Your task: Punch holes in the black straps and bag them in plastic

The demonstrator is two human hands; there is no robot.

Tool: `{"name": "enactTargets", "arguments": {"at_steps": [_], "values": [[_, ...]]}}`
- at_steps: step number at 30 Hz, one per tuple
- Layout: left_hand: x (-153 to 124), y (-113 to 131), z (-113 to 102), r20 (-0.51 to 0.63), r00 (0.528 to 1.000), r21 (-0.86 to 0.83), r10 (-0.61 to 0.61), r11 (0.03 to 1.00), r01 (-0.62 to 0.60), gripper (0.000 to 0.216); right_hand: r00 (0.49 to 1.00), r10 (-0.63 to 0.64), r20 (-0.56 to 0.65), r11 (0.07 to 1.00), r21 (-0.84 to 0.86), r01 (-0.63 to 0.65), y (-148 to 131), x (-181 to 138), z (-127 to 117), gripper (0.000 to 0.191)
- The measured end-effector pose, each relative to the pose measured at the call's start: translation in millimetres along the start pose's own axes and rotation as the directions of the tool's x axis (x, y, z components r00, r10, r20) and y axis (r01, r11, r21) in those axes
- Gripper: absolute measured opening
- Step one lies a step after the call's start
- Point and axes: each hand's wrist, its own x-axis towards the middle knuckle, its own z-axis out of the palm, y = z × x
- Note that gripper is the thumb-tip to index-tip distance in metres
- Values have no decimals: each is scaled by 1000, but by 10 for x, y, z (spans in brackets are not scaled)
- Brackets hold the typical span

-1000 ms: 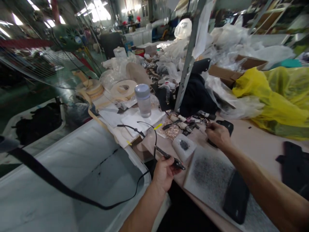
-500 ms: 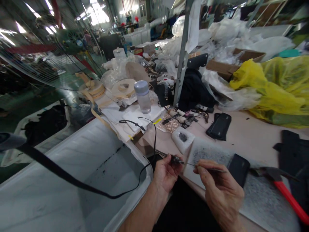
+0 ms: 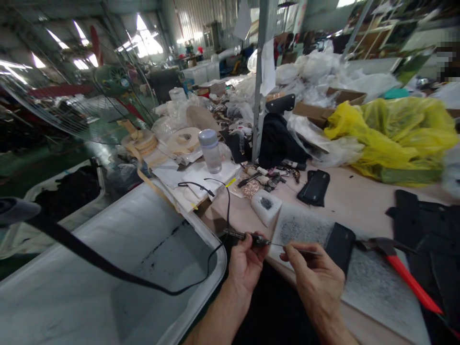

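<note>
My left hand (image 3: 246,266) is closed around a slender dark pen-like piece (image 3: 235,234) with pale markings, its far end sticking out to the left. My right hand (image 3: 318,275) pinches a thin metal rod (image 3: 277,245), whose tip meets the right end of the dark piece; I cannot tell whether it goes inside. Below the right hand lies a grey, black-speckled slab (image 3: 302,223). A black pouch-like piece (image 3: 339,247) rests on it, partly behind that hand. Farther right lies a hammer with a red handle (image 3: 413,282).
A large white bin (image 3: 143,201) stands at the left, with a black strap (image 3: 108,263) across it. On the table are a smaller speckled block (image 3: 266,206), black cases (image 3: 314,187), a capped bottle (image 3: 211,153) and yellow plastic (image 3: 395,139). A metal post (image 3: 259,91) rises behind.
The view has tilted up a little and turned slightly right. Both hands keep their holds, and the dark piece and the rod stay end to end.
</note>
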Motion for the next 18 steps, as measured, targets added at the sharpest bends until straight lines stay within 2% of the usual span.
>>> {"name": "enactTargets", "arguments": {"at_steps": [5,7,10,15,18], "values": [[-8,-38,-47,58,998,36,6,999,-8,9,985,-124,122,977,-156,143,101,-45,-15,24],[-10,-33,-57,54,999,37,1,999,-3,10,984,-130,126,970,-188,152,138,-37,-45,24],[-12,-10,-78,44,999,44,-8,999,6,10,991,-117,71,977,-169,128,158,-11,-80,25],[-19,26,-121,34,998,59,-47,997,45,19,969,-130,211,979,-127,159,103,-15,-31,25],[-25,56,-126,30,997,51,-71,996,70,18,978,-78,193,995,-44,88,66,-17,-15,24]]}}
